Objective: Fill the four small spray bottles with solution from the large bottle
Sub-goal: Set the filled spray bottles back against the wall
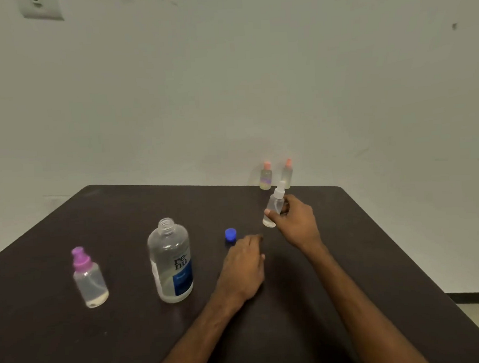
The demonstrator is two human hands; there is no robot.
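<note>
Head view: dark counter [123, 215] sitting against a pale wall, both forearms reaching in.
Right hand [296, 220]: fingers [285, 206] curling round the white-capped spray bottle [274, 206], holding it slightly tilted toward the far right; base touching or lifted, cannot tell.
Left hand [244, 267]: lying palm down, fingers [252, 240] relaxed, holding nothing, tips just beside the blue cap [230, 235].
Large bottle [170, 262]: standing upright, uncapped, left of the blue cap.
Purple-capped spray bottle [89, 278]: standing well left, showing some liquid.
Far edge: left pink-capped spray bottle [265, 175] and right pink-capped spray bottle [287, 174] standing side by side.
</note>
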